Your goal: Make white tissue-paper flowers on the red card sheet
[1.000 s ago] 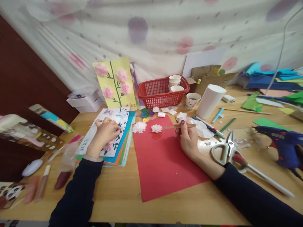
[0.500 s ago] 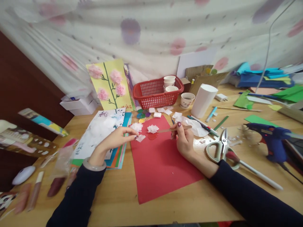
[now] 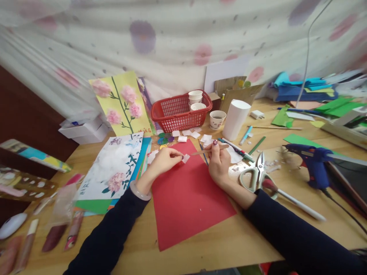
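A small white tissue-paper piece (image 3: 186, 157) is pinched between the fingertips of my left hand (image 3: 168, 160), over the upper part of the red paper sheet (image 3: 189, 202). My right hand (image 3: 218, 162) grips a flat wooden craft stick (image 3: 197, 153), whose tip points left toward that piece. Part of a white crumpled-paper tuft (image 3: 152, 156) shows behind my left hand. A second tuft and most of the wet glue patch on the sheet are hidden by the left hand.
Behind the sheet stand a red basket (image 3: 163, 114) with paper cups, a cup of dark liquid (image 3: 217, 120) and a white paper roll (image 3: 236, 118). Scissors (image 3: 258, 173) and a blue glue gun (image 3: 308, 160) lie right. Left are a flower picture (image 3: 117, 103) and stacked papers (image 3: 97, 187).
My left hand has moved right with the tissue-paper piece, toward the craft stick, and now covers the tufts more. My right hand still holds the stick. The whole view has shifted slightly.
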The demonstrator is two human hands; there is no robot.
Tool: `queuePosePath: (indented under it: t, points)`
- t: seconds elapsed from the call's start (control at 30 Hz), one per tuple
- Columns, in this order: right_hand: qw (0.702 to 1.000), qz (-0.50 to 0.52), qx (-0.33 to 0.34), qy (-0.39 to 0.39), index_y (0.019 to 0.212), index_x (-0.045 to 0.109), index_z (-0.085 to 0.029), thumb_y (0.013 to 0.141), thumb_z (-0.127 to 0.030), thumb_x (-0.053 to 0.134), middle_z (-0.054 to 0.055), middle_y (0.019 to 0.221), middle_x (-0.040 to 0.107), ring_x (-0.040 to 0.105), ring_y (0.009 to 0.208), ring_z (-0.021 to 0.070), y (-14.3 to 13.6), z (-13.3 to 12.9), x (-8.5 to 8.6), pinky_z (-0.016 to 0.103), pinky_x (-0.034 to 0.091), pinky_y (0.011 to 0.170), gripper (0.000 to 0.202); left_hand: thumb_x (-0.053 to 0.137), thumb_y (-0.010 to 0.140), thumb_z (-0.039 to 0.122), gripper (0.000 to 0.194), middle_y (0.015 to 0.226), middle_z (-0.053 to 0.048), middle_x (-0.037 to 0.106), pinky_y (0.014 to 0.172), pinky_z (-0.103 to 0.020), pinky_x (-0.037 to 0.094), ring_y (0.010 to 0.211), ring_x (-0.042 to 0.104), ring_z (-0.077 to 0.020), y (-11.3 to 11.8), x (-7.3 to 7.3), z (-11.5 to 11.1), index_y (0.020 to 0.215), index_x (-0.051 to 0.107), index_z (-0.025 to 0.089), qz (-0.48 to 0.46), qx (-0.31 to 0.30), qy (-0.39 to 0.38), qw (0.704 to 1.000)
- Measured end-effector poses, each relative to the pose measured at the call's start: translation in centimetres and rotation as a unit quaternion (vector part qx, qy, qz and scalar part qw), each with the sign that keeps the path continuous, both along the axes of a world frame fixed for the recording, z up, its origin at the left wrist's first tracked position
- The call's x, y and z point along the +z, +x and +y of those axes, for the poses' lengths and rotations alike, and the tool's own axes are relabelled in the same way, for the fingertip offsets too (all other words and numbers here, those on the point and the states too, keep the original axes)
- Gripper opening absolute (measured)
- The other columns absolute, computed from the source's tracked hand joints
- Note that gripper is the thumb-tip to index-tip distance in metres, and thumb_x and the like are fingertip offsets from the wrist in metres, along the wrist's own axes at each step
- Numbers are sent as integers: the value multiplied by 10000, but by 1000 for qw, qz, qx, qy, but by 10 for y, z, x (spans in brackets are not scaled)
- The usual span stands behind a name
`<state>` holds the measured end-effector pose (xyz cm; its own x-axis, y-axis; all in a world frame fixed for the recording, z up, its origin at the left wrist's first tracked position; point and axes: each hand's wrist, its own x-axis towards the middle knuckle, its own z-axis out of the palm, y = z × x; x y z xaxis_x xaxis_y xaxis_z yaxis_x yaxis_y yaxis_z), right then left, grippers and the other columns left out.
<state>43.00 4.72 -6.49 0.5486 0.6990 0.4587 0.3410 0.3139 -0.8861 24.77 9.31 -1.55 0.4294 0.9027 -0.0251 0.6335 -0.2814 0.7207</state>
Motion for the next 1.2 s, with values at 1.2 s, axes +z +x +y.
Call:
queuePosePath:
  t: [1.2]
  points:
    - [975,-98,186,-76,679,502,-214,979,-560,360,18,631,550,521,569,150,-12,7,-8,296,416,582,479,527,897,581,699,1507,-182,452,1106,-706,192,1448,255,-440,-45,-23,-60,1431,490,133,381,-11,197,903]
